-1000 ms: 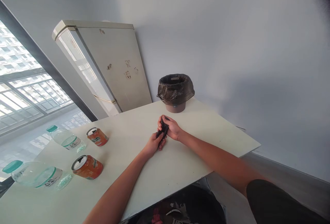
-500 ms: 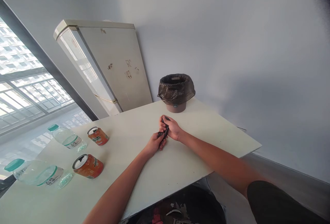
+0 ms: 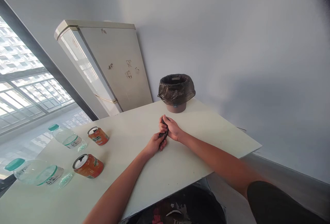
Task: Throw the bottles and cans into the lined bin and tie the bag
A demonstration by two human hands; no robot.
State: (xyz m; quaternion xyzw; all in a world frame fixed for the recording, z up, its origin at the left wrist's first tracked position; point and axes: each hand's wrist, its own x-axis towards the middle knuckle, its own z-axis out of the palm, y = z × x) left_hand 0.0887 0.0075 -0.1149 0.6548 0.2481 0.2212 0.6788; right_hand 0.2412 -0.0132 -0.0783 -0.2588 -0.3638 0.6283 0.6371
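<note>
A bunched black plastic bag (image 3: 165,134) is gripped in both fists above the middle of the white table (image 3: 206,131). My left hand (image 3: 154,144) is closed around its lower part. Just above and to the right, my right hand (image 3: 172,127) is closed on the upper part, close against the left. Fingers hide much of the bag. Behind my hands stands a brown trash bin (image 3: 176,108), its rim covered by a dark bin liner (image 3: 175,92) folded over the outside.
To the left are two orange cans (image 3: 98,136) (image 3: 88,166) with opened tops and two clear bottles (image 3: 67,138) (image 3: 38,173) with green caps. An old refrigerator (image 3: 113,66) stands beyond the table, near a window (image 3: 23,69). A grey wall (image 3: 219,38) rises behind.
My hands stay nearly in place on the black plastic bag. The part of it by my left thumb looks slightly more tucked in.
</note>
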